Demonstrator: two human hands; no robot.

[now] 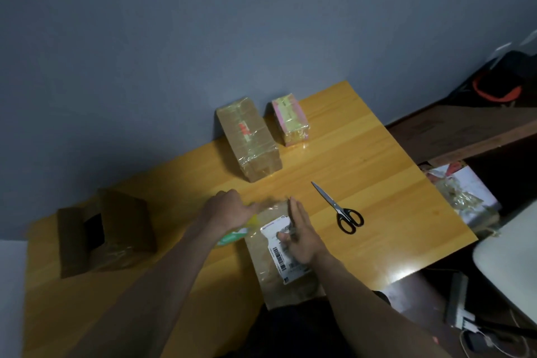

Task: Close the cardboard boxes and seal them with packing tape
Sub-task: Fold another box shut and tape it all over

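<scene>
Tape was going onto the box (286, 273) at lower centre, so my left hand (229, 209) curled round the greenish tape roll (235, 234) beside its left edge. My right hand (299, 237) lay flat, fingers straight, on the label (283, 259) to steady it. Its long axis ran from the bottom of the frame up toward the scissors (338, 209), tilted slightly left.

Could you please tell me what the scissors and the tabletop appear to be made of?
Scissors: pale, shiny blades, likely steel; glossy black handle loops, probably plastic. Tabletop: yellow wood-grain planks with a bright glare patch, so varnished wood or laminate; I cannot tell which.
</scene>
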